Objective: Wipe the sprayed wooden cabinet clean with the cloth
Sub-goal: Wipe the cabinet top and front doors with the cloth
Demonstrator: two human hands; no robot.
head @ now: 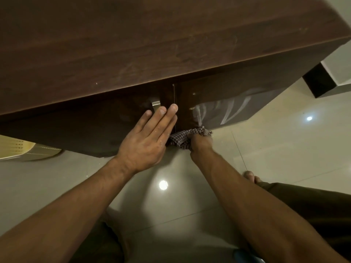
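Observation:
A dark brown wooden cabinet (pixel 133 44) fills the upper part of the view, seen from above, with its glossy doors facing me. My left hand (pixel 146 139) lies flat with fingers spread against the left door, fingertips beside a metal handle (pixel 155 105). My right hand (pixel 199 143) is closed on a checked cloth (pixel 182 138) pressed to the bottom of the right door near the floor. Pale wet streaks (pixel 228 112) show on the right door above the cloth.
Glossy pale floor tiles (pixel 275 149) lie below, reflecting ceiling lights. A yellowish slatted object (pixel 13 147) sits at the left under the cabinet edge. A dark skirting and white wall (pixel 322 82) stand at the right. My toes (pixel 250 176) and knee are at the right.

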